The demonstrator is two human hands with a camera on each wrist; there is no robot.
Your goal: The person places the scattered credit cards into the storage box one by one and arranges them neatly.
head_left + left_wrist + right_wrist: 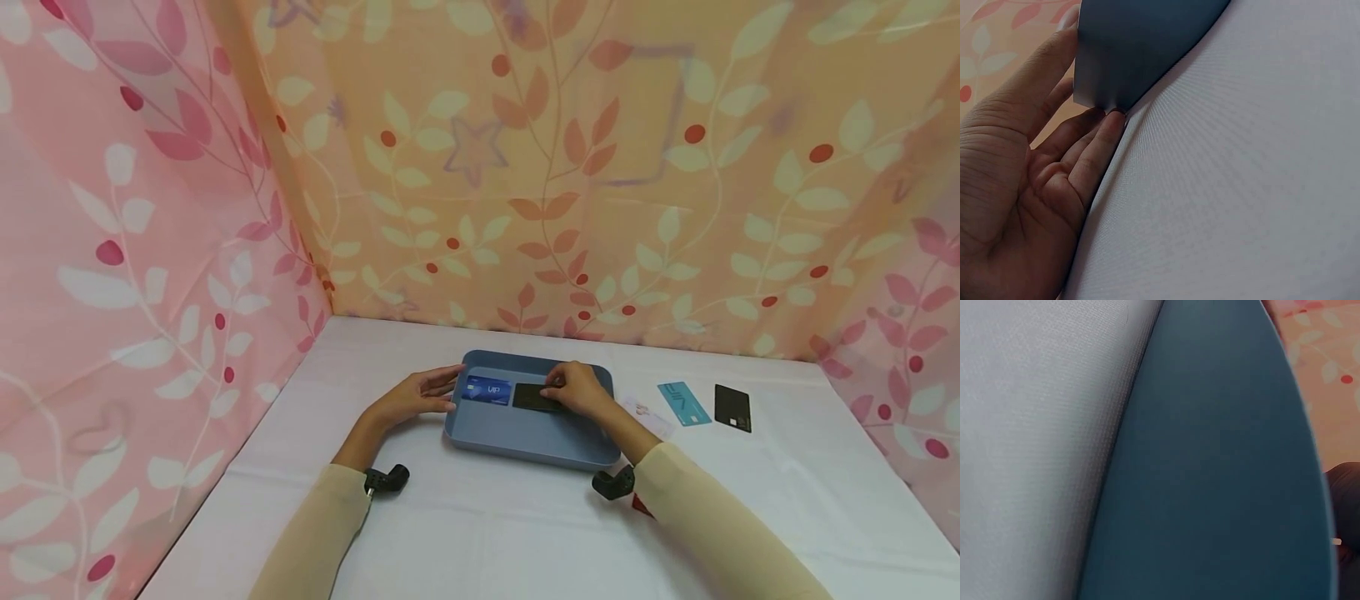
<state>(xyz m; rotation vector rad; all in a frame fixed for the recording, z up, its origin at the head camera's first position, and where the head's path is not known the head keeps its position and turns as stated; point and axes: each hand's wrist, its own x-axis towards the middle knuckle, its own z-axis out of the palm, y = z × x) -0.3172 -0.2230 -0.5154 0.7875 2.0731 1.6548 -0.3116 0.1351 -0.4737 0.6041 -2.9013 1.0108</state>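
Note:
A blue-grey tray [517, 437] lies on the white cloth with a blue VIP card [477, 394] inside, at its left. Just right of that card is a black card [529, 397], partly hidden beneath my right hand [581, 390], whose fingertips pinch it inside the tray. My left hand [415, 396] rests against the tray's left end, fingers loosely spread. From the left wrist, the fingertips of this hand [1054, 162] touch the tray's outer wall [1141, 44] low by the cloth. The right wrist view is mostly tray wall [1210, 462], hiding the black card.
Right of the tray lie a pale patterned card [648, 417], a teal card [684, 403] and another black card [732, 407]. A red piece [642, 505] peeks out under the right sleeve. Patterned curtains [480, 167] stand behind and at both sides.

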